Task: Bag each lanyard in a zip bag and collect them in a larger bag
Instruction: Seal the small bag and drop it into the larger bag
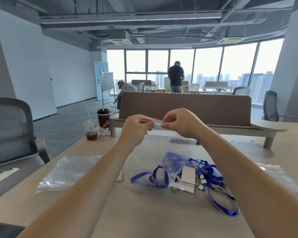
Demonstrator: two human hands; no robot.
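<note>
Red-striped plastic: I hold a small zip bag [159, 128] raised over the desk [144, 212], my left hand [138, 128] and right hand [179, 124] each pinching its seal with curled fingers. The bag looks empty, so I judge I am opening it. Below the right hand, nearer me, blue lanyards [210, 176] lie tangled. A larger clear bag [67, 169] lies below the left hand, out to its left. The slick film could slip from my pinch, and knotted straps may lift together.

Blue lanyards [212, 176]; red-striped clear zip bag [159, 128]
</note>
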